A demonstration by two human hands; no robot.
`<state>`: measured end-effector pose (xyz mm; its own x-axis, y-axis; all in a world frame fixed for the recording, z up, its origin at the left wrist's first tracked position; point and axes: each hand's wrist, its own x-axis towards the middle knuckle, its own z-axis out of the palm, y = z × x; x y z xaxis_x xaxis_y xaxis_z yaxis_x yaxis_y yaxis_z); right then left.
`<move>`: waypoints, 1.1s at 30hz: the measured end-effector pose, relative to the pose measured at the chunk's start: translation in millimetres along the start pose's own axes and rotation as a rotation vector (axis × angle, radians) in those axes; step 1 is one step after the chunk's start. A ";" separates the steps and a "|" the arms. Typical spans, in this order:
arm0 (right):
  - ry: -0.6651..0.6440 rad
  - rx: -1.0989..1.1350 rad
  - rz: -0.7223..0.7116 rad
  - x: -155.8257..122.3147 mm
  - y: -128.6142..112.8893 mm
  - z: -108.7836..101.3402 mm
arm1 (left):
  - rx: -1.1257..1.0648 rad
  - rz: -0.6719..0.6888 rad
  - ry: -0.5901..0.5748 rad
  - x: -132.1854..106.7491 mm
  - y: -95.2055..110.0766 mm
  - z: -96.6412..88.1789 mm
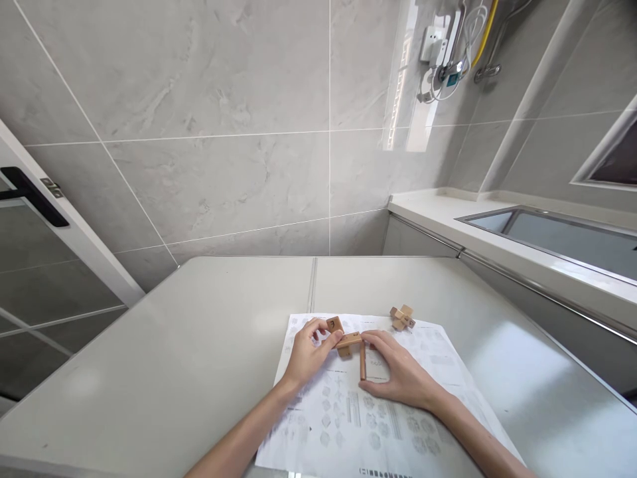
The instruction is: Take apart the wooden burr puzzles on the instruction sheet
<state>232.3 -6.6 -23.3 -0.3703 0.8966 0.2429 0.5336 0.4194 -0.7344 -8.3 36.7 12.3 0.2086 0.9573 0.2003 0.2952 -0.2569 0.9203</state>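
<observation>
Joined wooden puzzle pieces [350, 340] are pinched between the thumb and fingers of my left hand [309, 352]. One piece at the upper left carries a dark printed mark. My right hand [402, 370] spans a slim wooden piece [363, 362], fingers at its top end and thumb at its bottom end. That piece stands lengthwise against the right end of the joined pieces; whether the two interlock, I cannot tell. Both hands are just above a printed instruction sheet [343, 425] with rows of small diagrams. Beyond my right hand lies an assembled wooden puzzle cluster [402, 317].
The pale table [149, 372] has a seam running away from me and a far edge near the tiled wall [213, 186]. To the right runs a counter with a sink [557, 232]. A door with a black handle [37, 199] is at left.
</observation>
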 end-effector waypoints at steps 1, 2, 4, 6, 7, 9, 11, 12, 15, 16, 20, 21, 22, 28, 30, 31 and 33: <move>-0.012 -0.003 -0.010 0.3 -0.1 0.4 | 0.004 0.002 0.001 -0.9 1.3 0.4; -0.026 -0.003 -0.011 0.6 -0.1 0.8 | -0.005 -0.004 -0.008 -1.8 2.6 1.0; -0.043 0.013 -0.001 1.3 0.8 1.5 | -0.068 -0.043 -0.053 -3.8 4.8 2.5; -0.022 0.052 0.012 2.2 2.4 1.8 | -0.150 -0.099 -0.109 -5.5 6.2 4.0; 0.006 0.078 0.017 2.6 3.3 1.5 | -0.184 -0.120 -0.133 -6.1 6.6 4.6; 0.068 0.136 0.019 3.3 4.5 0.1 | -0.225 -0.142 -0.177 -7.0 6.6 5.6; 0.097 0.192 0.019 3.9 5.0 -2.4 | -0.245 -0.154 -0.234 -7.5 5.8 6.4; 0.093 0.214 0.026 4.2 4.9 -3.7 | -0.257 -0.162 -0.265 -7.6 5.4 6.8; 0.053 0.267 0.064 4.8 4.3 -6.4 | -0.300 -0.209 -0.330 -7.8 4.6 7.6; 0.039 0.288 0.070 5.0 4.0 -6.7 | -0.309 -0.224 -0.340 -7.8 4.7 7.7; -0.007 0.389 0.069 4.9 2.7 -6.5 | -0.328 -0.259 -0.367 -8.3 7.1 6.9; -0.019 0.408 0.074 4.6 2.4 -6.3 | -0.336 -0.265 -0.370 -8.3 7.7 6.5; -0.030 0.425 0.079 4.2 2.2 -6.1 | -0.347 -0.271 -0.369 -8.3 8.2 6.0; -0.072 0.546 0.073 2.6 2.5 -3.6 | -0.404 -0.304 -0.321 -5.9 6.7 4.4; -0.080 0.570 0.071 2.5 3.2 -3.4 | -0.413 -0.301 -0.314 -4.8 7.0 4.7; -0.081 0.582 0.072 2.3 3.4 -3.7 | -0.421 -0.301 -0.313 -4.3 7.7 4.7; -0.089 0.613 0.080 1.6 3.0 -5.1 | -0.440 -0.313 -0.323 -3.7 10.1 4.2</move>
<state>237.2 -3.2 -21.9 -0.4234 0.8955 0.1375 0.0387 0.1695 -0.9848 -2.2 30.0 19.5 0.4659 0.8722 -0.1491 -0.0094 0.1733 0.9848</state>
